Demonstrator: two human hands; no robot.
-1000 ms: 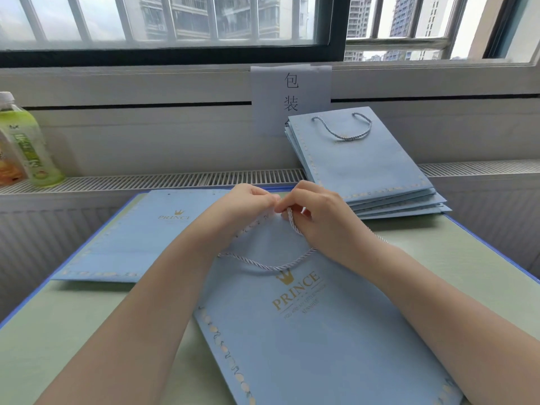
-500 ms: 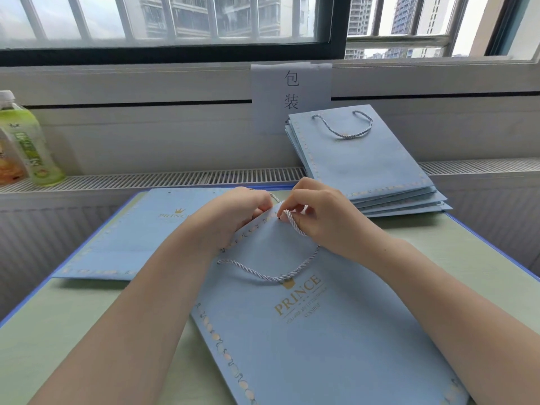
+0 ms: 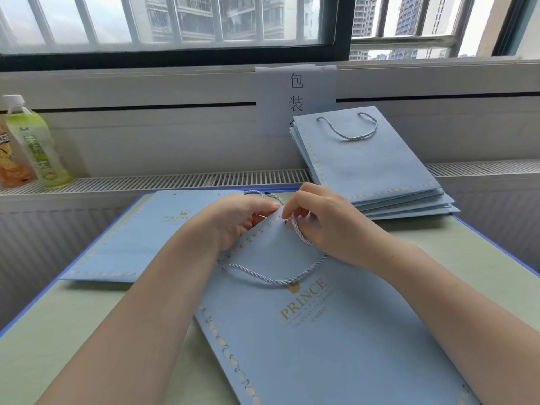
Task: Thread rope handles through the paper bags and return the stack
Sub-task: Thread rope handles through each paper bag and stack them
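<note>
Pinching the rope handle point(image 3: 298, 232) between thumb and forefinger, the right hand point(image 3: 324, 223) sits at the top edge of the front paper bag point(image 3: 321, 331), its grip closed on the cord just beside a punched hole near that edge. The left hand point(image 3: 236, 220) is clamped on the same top edge, fingers curled over the lip, steadying the paper immediately left of the hole. The two hands are nearly touching.

From the right-hand grip the cord runs down and left in a loose arc across the bag face to a second hole near the left wrist, where it enters the paper. A short further length of cord shows just beyond the fingertips, behind the top edge; whether it is this rope's free end cannot be told.

The bag lies flat at the desk point(image 3: 73, 331) centre, long axis running from the near right corner toward the far edge, opening away from the person. The hole lies directly at the right fingertips, so that hand is the nearer for feeding.

An unthreaded stack point(image 3: 122, 241) lies toward the far left corner; the finished stack point(image 3: 368, 171) leans at the far right edge.
</note>
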